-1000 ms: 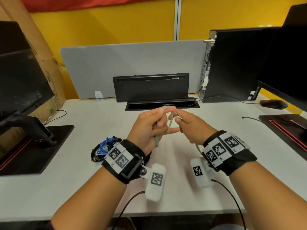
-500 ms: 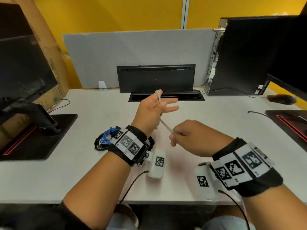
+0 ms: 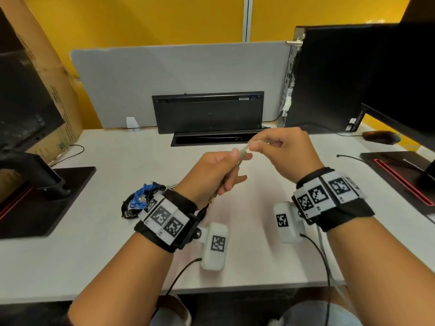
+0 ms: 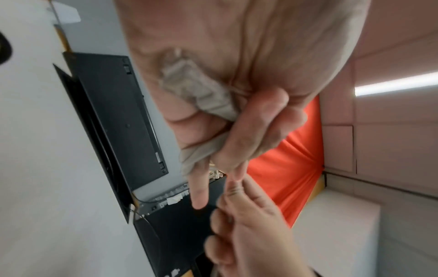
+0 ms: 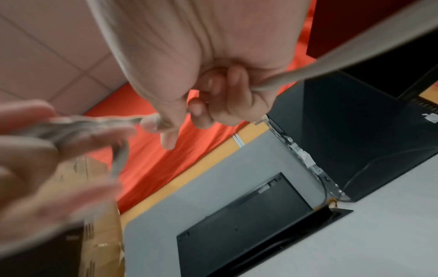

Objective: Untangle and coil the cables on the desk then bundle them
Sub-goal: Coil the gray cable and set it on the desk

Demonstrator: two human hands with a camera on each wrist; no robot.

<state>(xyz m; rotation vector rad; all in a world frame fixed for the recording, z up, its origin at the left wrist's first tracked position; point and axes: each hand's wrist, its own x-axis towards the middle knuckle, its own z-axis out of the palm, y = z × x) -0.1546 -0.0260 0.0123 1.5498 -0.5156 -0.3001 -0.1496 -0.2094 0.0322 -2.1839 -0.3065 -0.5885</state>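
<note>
A grey cable [image 3: 242,152] is held in the air above the white desk [image 3: 94,231], between both hands. My left hand [image 3: 226,170] grips several folded turns of it, and the grey plug [image 4: 189,82] lies against the palm. My right hand [image 3: 277,147] pinches the cable's free run just right of the left hand, fingers curled round it [image 5: 267,84]. The loose length trails down past my right wrist off the desk's front edge. A bundle of blue and black cables [image 3: 141,198] lies on the desk left of my left wrist.
A black keyboard [image 3: 208,111] stands on edge at the back against a grey divider [image 3: 179,78]. A black computer case [image 3: 329,78] is at the back right, with a mouse [image 3: 380,137] beside it. Monitor stands [image 3: 42,198] flank both sides. A cardboard box [image 3: 47,78] leans at the left.
My right hand has risen from low near the desk front up to the left hand's fingertips, bringing the cable with it. The left hand kept its grip on the turns.
</note>
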